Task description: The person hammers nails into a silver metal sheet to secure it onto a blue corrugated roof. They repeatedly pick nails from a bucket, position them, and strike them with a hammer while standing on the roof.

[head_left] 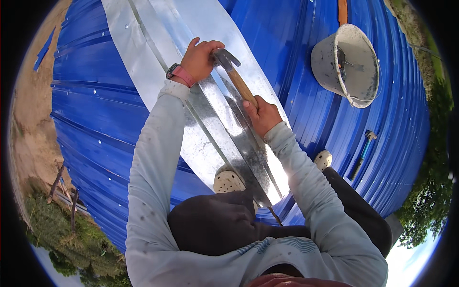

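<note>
A claw hammer [240, 85] with a wooden handle lies at a slant over a long silver sheet-metal ridge cap [198, 136]. My right hand [263, 115] is wrapped round the lower part of the handle. Up by the steel hammer head, my left hand [197, 60] has its fingers curled, with the fingertips partly behind the head. Whatever those fingers pinch, if anything, is hidden. Raised folds run lengthwise along the ridge cap beneath both hands.
Blue ribbed metal roofing [100, 107] slopes away on both sides. To the right stands a cement-stained bucket [325, 62] with tools inside. Another hammer [364, 152] with a blue-green handle lies below it. My pale perforated shoe [228, 182] is on the ridge cap.
</note>
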Demonstrator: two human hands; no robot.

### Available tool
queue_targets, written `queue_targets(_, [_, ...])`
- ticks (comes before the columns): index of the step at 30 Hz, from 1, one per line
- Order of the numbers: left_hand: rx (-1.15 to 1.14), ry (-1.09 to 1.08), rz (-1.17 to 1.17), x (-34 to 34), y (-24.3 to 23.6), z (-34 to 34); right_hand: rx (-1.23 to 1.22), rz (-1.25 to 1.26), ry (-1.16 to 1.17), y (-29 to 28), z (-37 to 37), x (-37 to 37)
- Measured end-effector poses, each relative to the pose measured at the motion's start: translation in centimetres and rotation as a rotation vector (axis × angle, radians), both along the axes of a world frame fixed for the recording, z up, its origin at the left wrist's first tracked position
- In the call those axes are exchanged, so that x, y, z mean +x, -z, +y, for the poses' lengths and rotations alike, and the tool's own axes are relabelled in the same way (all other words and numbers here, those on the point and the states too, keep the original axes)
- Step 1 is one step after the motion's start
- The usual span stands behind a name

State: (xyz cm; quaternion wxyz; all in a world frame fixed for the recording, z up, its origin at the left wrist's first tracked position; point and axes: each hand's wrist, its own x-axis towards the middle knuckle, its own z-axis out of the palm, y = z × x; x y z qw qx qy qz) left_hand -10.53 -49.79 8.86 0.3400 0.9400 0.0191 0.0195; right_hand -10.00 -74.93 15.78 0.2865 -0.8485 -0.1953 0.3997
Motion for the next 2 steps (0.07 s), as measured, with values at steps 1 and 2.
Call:
queue_targets(1, [-0.011, -0.009, 0.040, -0.25, 0.22, 0.13, -0.015, 0.048, 0.005, -0.20, -0.38, -0.19])
queue_targets(2, [-0.024, -0.023, 0.087, -0.66, 0.18, -0.07, 0.086, 0.063, 0.080, -0.01, -1.04, -0.74])
